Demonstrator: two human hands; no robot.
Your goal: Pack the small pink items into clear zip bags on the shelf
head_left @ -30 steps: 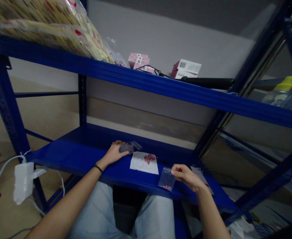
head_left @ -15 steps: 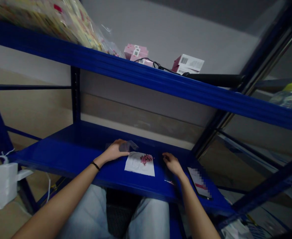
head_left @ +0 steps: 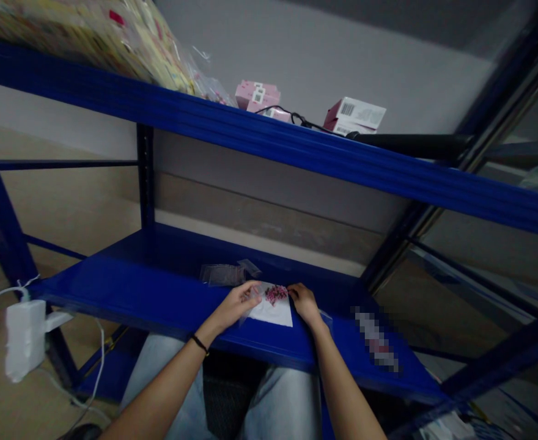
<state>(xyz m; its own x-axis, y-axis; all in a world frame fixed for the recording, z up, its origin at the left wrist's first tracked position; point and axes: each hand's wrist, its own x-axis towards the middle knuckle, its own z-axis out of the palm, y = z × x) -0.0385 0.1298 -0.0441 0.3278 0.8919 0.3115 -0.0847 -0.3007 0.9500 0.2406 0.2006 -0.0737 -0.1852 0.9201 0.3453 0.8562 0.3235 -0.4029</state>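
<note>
Nearest, pale denim trousers below the front edge of a blue steel shelf. On that shelf, a left hand, thin black bracelet at the wrist, fingers close together and slightly curled on the left edge of a crumpled white paper. A right hand on the paper's right corner, fingers bent and narrowly spaced; whether either hand actually pinches the paper, impossible to tell. Between the hands, on the paper, a small rough heap of pink beads. Just behind, thin glossy plastic bags, lying flat. Farther right, a pixelated phone. Off the shelf's left end, a boxy white power adapter. Higher, on an upper shelf, pink boxes, a white barcoded carton and a black rod.
</note>
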